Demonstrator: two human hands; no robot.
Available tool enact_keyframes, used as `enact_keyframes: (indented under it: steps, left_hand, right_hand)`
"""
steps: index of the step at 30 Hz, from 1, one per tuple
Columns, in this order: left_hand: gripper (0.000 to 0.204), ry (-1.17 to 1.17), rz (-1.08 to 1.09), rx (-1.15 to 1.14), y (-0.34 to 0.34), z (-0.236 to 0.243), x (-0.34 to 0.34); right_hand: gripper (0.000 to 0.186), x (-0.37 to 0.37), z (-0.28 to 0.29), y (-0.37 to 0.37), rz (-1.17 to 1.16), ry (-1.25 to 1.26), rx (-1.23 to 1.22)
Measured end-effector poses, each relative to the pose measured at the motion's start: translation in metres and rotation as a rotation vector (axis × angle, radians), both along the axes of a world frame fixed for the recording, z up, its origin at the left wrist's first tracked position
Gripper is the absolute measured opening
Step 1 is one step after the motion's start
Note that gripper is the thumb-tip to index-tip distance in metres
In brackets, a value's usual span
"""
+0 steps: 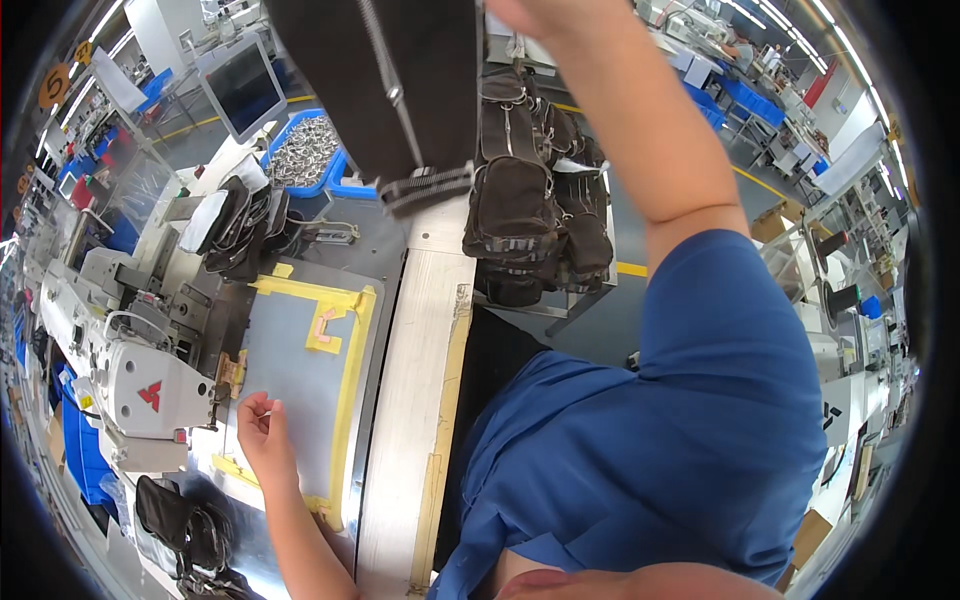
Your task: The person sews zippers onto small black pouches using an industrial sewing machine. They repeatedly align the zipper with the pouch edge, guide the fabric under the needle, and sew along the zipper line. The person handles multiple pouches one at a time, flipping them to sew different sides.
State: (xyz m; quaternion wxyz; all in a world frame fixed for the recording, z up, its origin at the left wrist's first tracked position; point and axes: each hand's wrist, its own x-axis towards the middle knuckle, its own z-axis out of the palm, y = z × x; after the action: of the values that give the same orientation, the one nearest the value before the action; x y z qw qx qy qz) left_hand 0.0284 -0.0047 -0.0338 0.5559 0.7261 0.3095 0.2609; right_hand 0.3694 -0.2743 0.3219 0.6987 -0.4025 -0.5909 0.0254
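A black fabric bag piece with a long zipper hangs in the air at the top of the head view, slightly blurred. My right hand, raised at the upper edge, grips its side; the fingertips are cut off by the frame. Below, my left hand hovers over the grey work plate edged with yellow tape. Its fingers are curled in, with nothing visible between them. Close to that hand is the head of a white sewing machine, its needle area just left of the fingers.
Black zippered bags are piled beyond the pale wooden table edge. Blue bins of small metal parts stand at the back, near a monitor. More black pieces lie behind the plate, others at the near left.
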Motion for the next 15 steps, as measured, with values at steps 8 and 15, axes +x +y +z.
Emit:
enact_keyframes:
  steps: [8, 15]
  left_hand:
    - [0.026, 0.094, 0.024, 0.134, -0.002, -0.009, -0.008]
    - [0.028, 0.150, 0.027, 0.198, -0.003, -0.009, -0.002]
  right_hand:
    - [0.018, 0.049, 0.045, -0.046, -0.290, -0.024, 0.165]
    - [0.020, 0.199, 0.001, -0.077, -0.659, 0.376, -0.037]
